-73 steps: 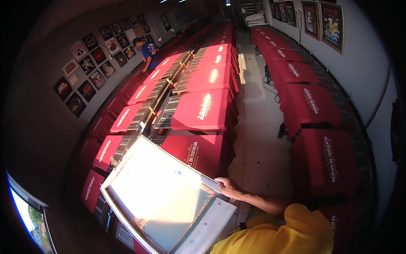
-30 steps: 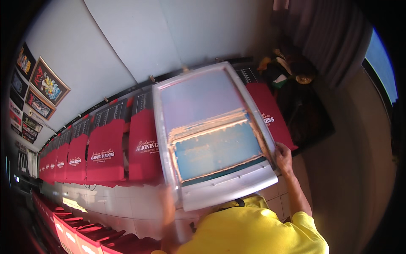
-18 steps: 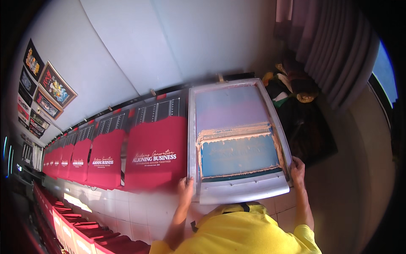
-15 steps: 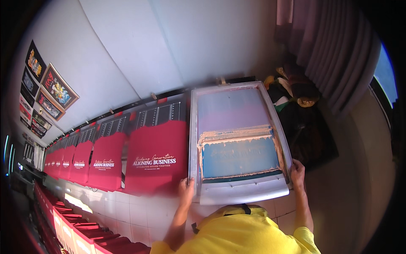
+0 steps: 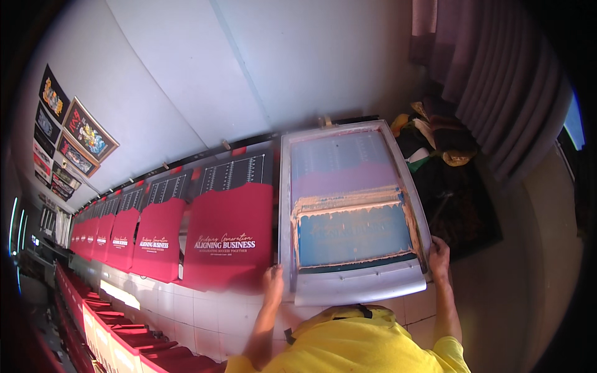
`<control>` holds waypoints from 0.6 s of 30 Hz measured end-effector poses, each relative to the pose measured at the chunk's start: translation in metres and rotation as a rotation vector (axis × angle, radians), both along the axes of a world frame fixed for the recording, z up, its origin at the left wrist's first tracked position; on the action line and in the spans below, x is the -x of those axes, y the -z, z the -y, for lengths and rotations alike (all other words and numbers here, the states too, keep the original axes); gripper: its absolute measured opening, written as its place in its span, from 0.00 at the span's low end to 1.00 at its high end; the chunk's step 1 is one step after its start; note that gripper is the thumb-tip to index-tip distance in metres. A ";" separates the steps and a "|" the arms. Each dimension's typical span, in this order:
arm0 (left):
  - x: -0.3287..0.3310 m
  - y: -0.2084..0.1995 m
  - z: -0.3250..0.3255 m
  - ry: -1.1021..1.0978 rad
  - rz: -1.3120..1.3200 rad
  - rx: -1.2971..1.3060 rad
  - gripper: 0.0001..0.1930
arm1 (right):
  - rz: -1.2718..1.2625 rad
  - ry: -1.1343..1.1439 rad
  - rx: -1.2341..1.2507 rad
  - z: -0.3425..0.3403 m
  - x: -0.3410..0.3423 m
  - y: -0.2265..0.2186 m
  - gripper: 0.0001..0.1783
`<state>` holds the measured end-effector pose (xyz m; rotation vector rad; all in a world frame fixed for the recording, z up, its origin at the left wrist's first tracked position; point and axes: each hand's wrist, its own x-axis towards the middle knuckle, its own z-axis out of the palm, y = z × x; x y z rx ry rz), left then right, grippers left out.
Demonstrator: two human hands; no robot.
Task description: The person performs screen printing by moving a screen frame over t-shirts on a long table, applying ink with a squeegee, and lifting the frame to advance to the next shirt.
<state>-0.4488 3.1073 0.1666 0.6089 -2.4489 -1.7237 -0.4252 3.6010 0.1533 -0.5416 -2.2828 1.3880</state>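
Note:
A screen-printing screen (image 5: 287, 186) with a pale metal frame lies in front of me. Its upper mesh looks lilac and its lower stencil area (image 5: 354, 231) is blue. Peach-coloured ink (image 5: 348, 201) runs in a thick band across the middle and down both sides of the stencil. At the near end, a pale curved flap (image 5: 360, 292) hangs toward me. My left hand (image 5: 272, 285) is closed on the near left corner of the frame. On the right edge, my right hand (image 5: 439, 257) grips the frame with fingers wrapped round it.
To the left, a row of printing boards carries maroon shirts (image 5: 230, 214) with white and gold lettering. More maroon fabric (image 5: 124, 326) lies on a lower rack at lower left. Framed prints (image 5: 90, 132) hang on the wall. Crumpled cloths (image 5: 448, 133) lie beyond the right edge.
The screen looks lower over its board: faint ruled marks now show through the upper mesh. Both hands keep their hold on the frame. The view has shifted slightly.

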 end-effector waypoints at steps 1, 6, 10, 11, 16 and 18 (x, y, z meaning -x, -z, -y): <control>0.001 -0.002 -0.002 -0.015 0.016 -0.030 0.18 | -0.016 0.008 -0.028 0.000 0.000 0.001 0.15; -0.002 -0.004 0.001 -0.012 0.033 -0.002 0.17 | -0.001 0.020 0.026 0.012 0.000 -0.015 0.15; -0.002 -0.002 0.007 -0.016 0.025 -0.036 0.16 | 0.021 0.013 0.038 0.006 0.002 -0.003 0.16; 0.000 -0.011 0.006 0.027 0.090 0.003 0.15 | 0.025 0.026 0.041 0.008 0.003 -0.007 0.15; 0.011 -0.052 0.000 0.190 0.323 0.264 0.15 | 0.045 0.057 0.075 0.007 0.003 -0.001 0.15; 0.012 -0.020 0.014 0.196 0.224 0.418 0.15 | 0.013 0.069 0.049 0.009 0.006 0.012 0.14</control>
